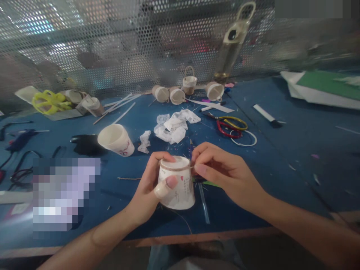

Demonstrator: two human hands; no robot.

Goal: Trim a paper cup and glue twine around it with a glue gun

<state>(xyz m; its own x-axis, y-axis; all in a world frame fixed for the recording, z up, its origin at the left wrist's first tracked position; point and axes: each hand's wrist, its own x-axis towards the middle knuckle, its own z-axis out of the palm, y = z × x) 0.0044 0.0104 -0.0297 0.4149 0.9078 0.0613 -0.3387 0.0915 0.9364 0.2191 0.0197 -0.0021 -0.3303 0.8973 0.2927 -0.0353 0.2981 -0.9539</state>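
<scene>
My left hand [153,185] is closed around a white paper cup [177,191], which is turned bottom up above the front of the table. Its thumb, wrapped with a pale bandage, presses on the printed side. A strand of brown twine [176,167] runs round the cup near its upturned base. At the cup's right side, my right hand [222,165] pinches the twine between thumb and forefinger. Beneath the right hand lie a dark object I cannot make out and a clear glue stick [204,204]. Another white paper cup [116,139] leans on its side to the left.
Crumpled white lace [174,127] lies mid-table, with scissors [232,125] to its right. Several small twine-wrapped cups [177,96] line the back, near a tall bottle [229,48] and a mesh partition [112,48]. A glue gun [21,140] is at left.
</scene>
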